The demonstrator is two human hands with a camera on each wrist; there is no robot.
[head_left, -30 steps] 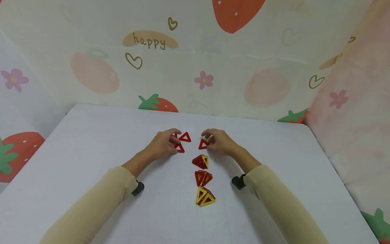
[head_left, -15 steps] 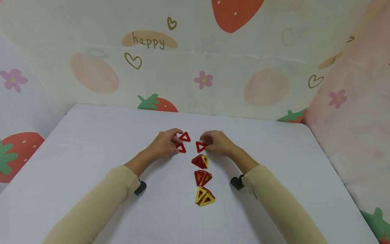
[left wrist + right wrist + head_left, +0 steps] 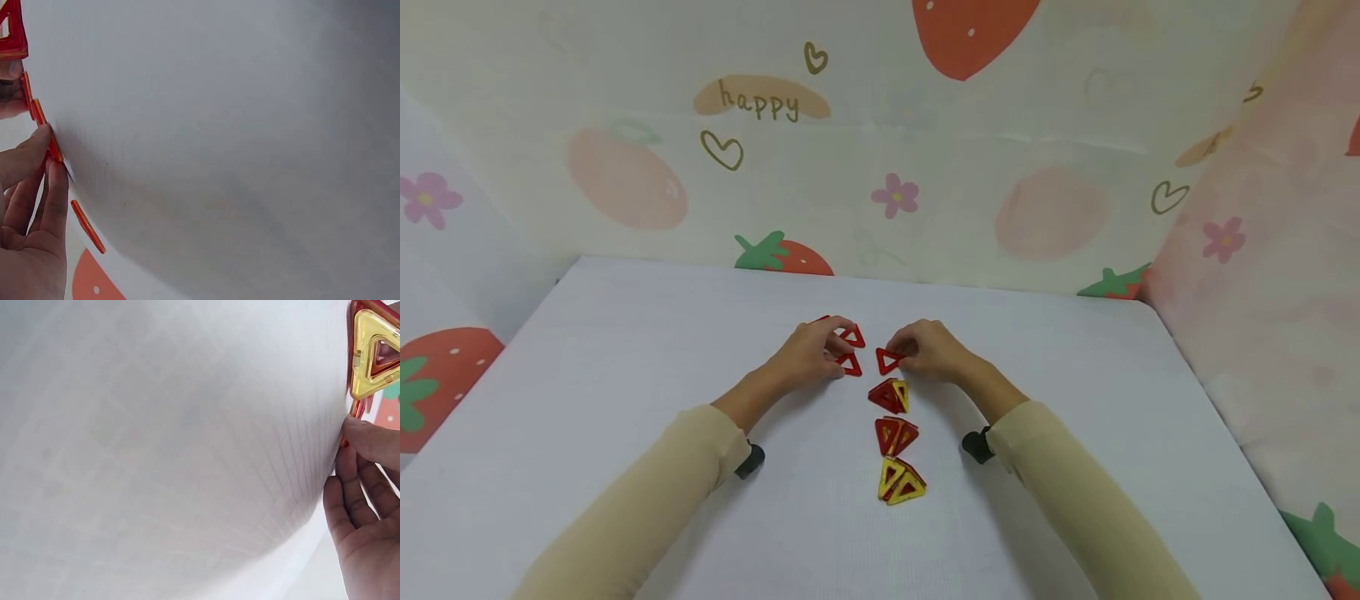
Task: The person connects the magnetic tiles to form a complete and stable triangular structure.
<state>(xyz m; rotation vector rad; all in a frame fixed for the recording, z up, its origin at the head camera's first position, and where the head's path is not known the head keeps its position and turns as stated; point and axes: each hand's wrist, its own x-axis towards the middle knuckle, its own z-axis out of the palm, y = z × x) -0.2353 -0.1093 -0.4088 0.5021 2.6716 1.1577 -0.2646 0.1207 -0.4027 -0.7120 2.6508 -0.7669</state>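
Note:
My left hand [image 3: 805, 357] pinches a red triangular magnetic tile [image 3: 852, 365] between thumb and fingers, low over the white table; its left part is covered by the fingers. Opposite it, my right hand [image 3: 936, 354] holds another red triangular tile [image 3: 886, 361] by its right side. A narrow gap separates the two tiles in the head view. Just behind the left fingers lies a further red tile [image 3: 854, 337], partly hidden. The left wrist view also shows a separate red tile [image 3: 87, 226] flat on the table beyond the left fingers.
Three small pyramids of triangular tiles stand in a column towards the person: a red and yellow one [image 3: 889, 396], a mostly red one [image 3: 897, 436] and a yellow and red one [image 3: 902, 482]. The white table [image 3: 1075, 500] ends at a patterned backdrop [image 3: 955, 208].
The right hand has brought its red tile leftward and turned it. My left hand has shifted slightly right with its tile, so the two tiles are closer together. The pyramids stay put.

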